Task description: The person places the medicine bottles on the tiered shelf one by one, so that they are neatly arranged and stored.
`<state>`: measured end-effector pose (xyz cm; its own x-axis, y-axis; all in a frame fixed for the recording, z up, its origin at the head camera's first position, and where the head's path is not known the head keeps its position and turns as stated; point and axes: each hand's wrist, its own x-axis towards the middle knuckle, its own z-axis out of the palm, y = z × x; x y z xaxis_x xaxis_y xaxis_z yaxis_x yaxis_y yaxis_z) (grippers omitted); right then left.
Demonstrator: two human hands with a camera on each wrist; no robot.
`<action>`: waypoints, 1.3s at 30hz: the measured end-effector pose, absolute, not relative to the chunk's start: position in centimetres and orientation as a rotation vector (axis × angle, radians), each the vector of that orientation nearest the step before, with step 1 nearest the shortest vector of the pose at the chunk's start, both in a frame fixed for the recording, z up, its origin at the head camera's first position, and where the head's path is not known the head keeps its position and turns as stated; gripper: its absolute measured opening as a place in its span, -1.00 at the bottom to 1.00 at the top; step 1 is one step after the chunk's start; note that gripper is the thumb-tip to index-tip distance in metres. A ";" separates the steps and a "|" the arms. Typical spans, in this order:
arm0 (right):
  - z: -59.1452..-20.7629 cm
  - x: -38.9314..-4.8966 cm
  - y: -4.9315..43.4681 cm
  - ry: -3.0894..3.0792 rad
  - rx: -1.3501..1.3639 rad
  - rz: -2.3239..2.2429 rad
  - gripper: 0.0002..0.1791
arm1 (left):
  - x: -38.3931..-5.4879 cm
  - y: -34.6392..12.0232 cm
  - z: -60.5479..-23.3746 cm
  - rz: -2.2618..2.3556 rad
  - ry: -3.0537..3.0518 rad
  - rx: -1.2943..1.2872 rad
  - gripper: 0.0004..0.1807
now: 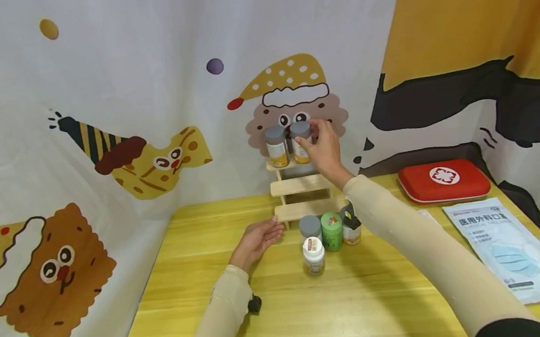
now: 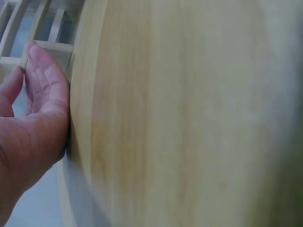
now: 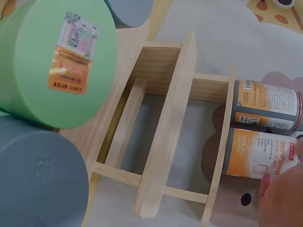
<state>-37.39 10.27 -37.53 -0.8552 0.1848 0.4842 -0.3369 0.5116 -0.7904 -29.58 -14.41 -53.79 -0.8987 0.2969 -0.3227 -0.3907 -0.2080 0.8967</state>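
Note:
A small three-step wooden rack (image 1: 301,185) stands against the cloth backdrop. On its top step are two grey-lidded supplement bottles with orange-and-white labels, a left bottle (image 1: 276,148) and a right bottle (image 1: 301,148). My right hand (image 1: 326,150) grips the right bottle near its lid, thumb in front and fingers at its side. In the right wrist view, this bottle (image 3: 259,153) stands upright close beside the other. My left hand (image 1: 260,238) pinches the left end of the lowest step between thumb and forefinger; in the left wrist view, the slat (image 2: 37,21) runs down between them.
Before the rack stand a grey-lidded jar (image 1: 309,226), a green jar (image 1: 332,231), an orange-labelled bottle (image 1: 352,231) and a white bottle (image 1: 314,257). To the right lie a red first-aid case (image 1: 469,187) and a face-mask packet (image 1: 510,247) on the wooden table (image 1: 286,326).

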 end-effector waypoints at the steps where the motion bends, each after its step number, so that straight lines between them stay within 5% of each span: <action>1: -37.6 -37.4 10.3 -2.232 0.124 1.327 -0.38 | -29.6 -14.4 -53.8 2.146 1.628 -0.111 -0.61; 15: -38.8 -36.5 10.8 -2.124 0.203 1.394 -0.42 | -29.6 -14.3 -54.0 2.166 1.631 -0.107 -0.66; 39: -41.9 -29.4 12.6 -2.020 0.449 1.433 -0.61 | -29.6 -14.3 -53.6 2.164 1.619 -0.126 -0.73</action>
<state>-29.36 12.58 -41.89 -0.7536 0.0740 0.6531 -0.5920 0.3552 -0.7234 -29.60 -14.25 -53.64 -0.9025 0.2844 -0.3235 -0.3907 -0.2240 0.8928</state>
